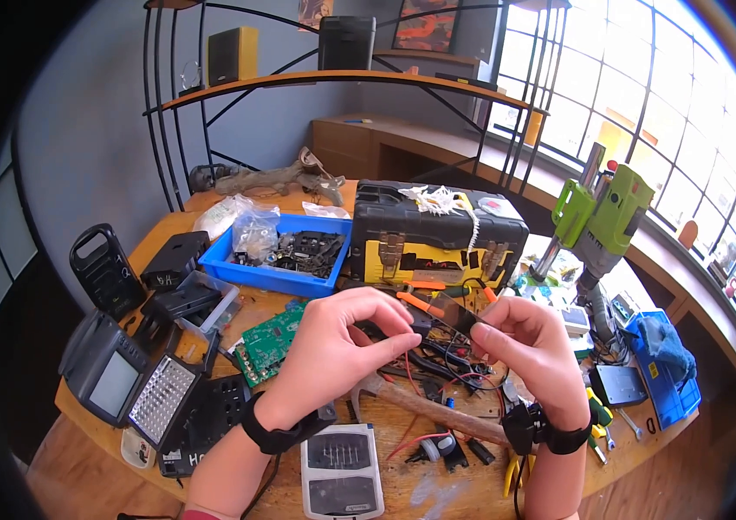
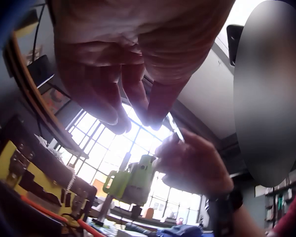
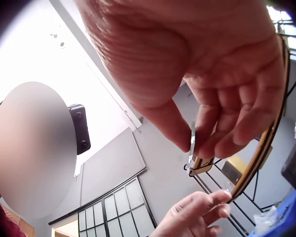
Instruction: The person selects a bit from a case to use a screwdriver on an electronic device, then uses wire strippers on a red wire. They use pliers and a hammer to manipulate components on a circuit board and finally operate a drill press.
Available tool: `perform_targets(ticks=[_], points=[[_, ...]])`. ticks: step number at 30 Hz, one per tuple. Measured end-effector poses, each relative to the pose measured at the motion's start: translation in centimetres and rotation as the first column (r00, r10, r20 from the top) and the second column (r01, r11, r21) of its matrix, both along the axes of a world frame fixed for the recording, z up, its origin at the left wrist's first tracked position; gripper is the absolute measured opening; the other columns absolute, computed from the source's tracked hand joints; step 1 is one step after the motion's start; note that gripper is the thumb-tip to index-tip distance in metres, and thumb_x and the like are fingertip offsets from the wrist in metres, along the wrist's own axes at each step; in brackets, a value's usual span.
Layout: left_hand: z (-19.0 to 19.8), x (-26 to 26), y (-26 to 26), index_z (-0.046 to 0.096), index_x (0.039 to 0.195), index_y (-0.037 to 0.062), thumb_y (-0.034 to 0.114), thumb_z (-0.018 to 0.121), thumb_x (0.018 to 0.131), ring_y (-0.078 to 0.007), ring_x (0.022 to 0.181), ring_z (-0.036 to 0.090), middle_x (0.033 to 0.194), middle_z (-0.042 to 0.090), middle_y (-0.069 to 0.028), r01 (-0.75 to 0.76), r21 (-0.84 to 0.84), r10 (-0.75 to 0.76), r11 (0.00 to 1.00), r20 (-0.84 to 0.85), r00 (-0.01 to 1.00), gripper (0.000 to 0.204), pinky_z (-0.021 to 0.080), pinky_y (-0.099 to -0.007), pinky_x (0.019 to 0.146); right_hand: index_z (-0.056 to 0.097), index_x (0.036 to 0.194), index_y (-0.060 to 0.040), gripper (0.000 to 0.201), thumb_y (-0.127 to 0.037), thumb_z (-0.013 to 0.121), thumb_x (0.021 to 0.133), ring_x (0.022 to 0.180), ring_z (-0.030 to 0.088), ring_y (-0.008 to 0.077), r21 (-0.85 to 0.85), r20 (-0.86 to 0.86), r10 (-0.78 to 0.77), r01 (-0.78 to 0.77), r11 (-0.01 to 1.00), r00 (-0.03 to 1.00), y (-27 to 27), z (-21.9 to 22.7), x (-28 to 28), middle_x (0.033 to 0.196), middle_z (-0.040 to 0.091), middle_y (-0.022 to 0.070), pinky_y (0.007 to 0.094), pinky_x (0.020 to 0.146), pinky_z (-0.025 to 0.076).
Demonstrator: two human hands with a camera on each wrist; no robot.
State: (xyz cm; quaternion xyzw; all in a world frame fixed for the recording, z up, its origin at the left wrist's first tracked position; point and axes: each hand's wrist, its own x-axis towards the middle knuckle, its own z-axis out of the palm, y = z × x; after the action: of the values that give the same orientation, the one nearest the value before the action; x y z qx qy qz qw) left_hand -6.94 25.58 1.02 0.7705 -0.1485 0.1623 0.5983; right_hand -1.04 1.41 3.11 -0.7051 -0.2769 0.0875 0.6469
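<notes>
In the head view my right hand [image 1: 534, 347] pinches a thin, flat see-through piece [image 1: 456, 314] between thumb and fingertips, above the cluttered table. The right wrist view shows this clear piece [image 3: 192, 140] edge-on, standing between thumb and forefinger. My left hand [image 1: 342, 347] is raised just to the left, thumb and forefinger tips together. At its fingertips, a small bit of clear film [image 3: 229, 187] shows in the right wrist view. A gap separates the two hands. Below them lie black cables [image 1: 437, 360] and thin red wires, with a wooden-handled hammer [image 1: 446, 412] nearer me.
Behind the hands stand a blue bin [image 1: 281, 276] of small parts and a black-and-yellow toolbox [image 1: 437, 234]. A green circuit board [image 1: 268, 342] lies left, near a work lamp [image 1: 108, 373]. A bit case [image 1: 342, 472] sits in front; a green drill press [image 1: 602, 212] rises at right.
</notes>
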Motion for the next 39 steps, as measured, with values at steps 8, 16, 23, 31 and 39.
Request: perform_targets(ticks=[8, 16, 23, 31, 39], points=[[-3.9, 1.6, -1.6, 0.077, 0.078, 0.0074, 0.021, 0.084, 0.081, -0.0250, 0.080, 0.071, 0.086, 0.073, -0.0066, -0.299, 0.608, 0.108, 0.735, 0.330, 0.938, 0.016, 0.055, -0.0354, 0.066, 0.070, 0.091, -0.0004, 0.018, -0.016, 0.078, 0.094, 0.065, 0.049, -0.0032, -0.060, 0.044, -0.007, 0.010, 0.998, 0.999, 0.0, 0.0, 0.0, 0.079, 0.064, -0.0065, 0.0170, 0.055, 0.037], [-2.4, 1.2, -0.4, 0.076, 0.094, 0.0073, 0.019, 0.081, 0.084, -0.0266, 0.087, 0.070, 0.097, 0.073, -0.0065, -0.297, 0.639, 0.099, 0.709, 0.326, 0.940, 0.016, 0.056, -0.0372, 0.072, 0.070, 0.091, 0.0010, 0.016, -0.011, 0.080, 0.089, 0.070, 0.062, 0.0093, -0.159, 0.424, -0.080, 0.161, 0.974, 0.902, 1.2, -0.4, 0.1, 0.082, 0.068, 0.0025, 0.0246, 0.062, 0.050], [-0.7, 0.7, 0.0, 0.072, 0.114, 0.0058, 0.013, 0.081, 0.082, -0.0260, 0.118, 0.064, 0.130, 0.069, -0.0080, -0.215, 0.453, 0.105, 0.865, 0.254, 0.961, 0.033, 0.054, -0.0372, 0.094, 0.069, 0.086, -0.0034, 0.017, -0.009, 0.083, 0.079, 0.084, 0.067, 0.0262, -0.143, 0.766, -0.057, 0.256, 0.956, 0.640, 1.3, -0.2, 0.3, 0.089, 0.069, 0.0072, 0.0352, 0.073, 0.054], [1.5, -1.1, -0.1, 0.076, 0.102, 0.0114, 0.006, 0.089, 0.068, -0.0312, 0.123, 0.061, 0.133, 0.066, -0.0121, -0.297, 0.370, 0.075, 0.880, 0.511, 0.856, 0.037, 0.047, -0.0428, 0.106, 0.070, 0.083, -0.0068, 0.016, -0.009, 0.084, 0.075, 0.084, 0.066, 0.0243, -0.114, 0.896, -0.031, 0.296, 0.948, 0.443, 1.2, 0.6, -0.2, 0.090, 0.070, 0.0035, 0.0358, 0.074, 0.054], [1.9, -1.4, -0.4, 0.078, 0.089, 0.0124, 0.005, 0.090, 0.064, -0.0321, 0.120, 0.063, 0.127, 0.069, -0.0108, -0.362, 0.334, 0.122, 0.870, 0.566, 0.816, 0.028, 0.048, -0.0434, 0.103, 0.073, 0.080, -0.0064, 0.014, -0.008, 0.083, 0.071, 0.083, 0.067, 0.0239, -0.083, 0.928, -0.015, 0.245, 0.966, 0.373, 1.2, 0.8, -0.5, 0.090, 0.070, 0.0033, 0.0358, 0.071, 0.055]])
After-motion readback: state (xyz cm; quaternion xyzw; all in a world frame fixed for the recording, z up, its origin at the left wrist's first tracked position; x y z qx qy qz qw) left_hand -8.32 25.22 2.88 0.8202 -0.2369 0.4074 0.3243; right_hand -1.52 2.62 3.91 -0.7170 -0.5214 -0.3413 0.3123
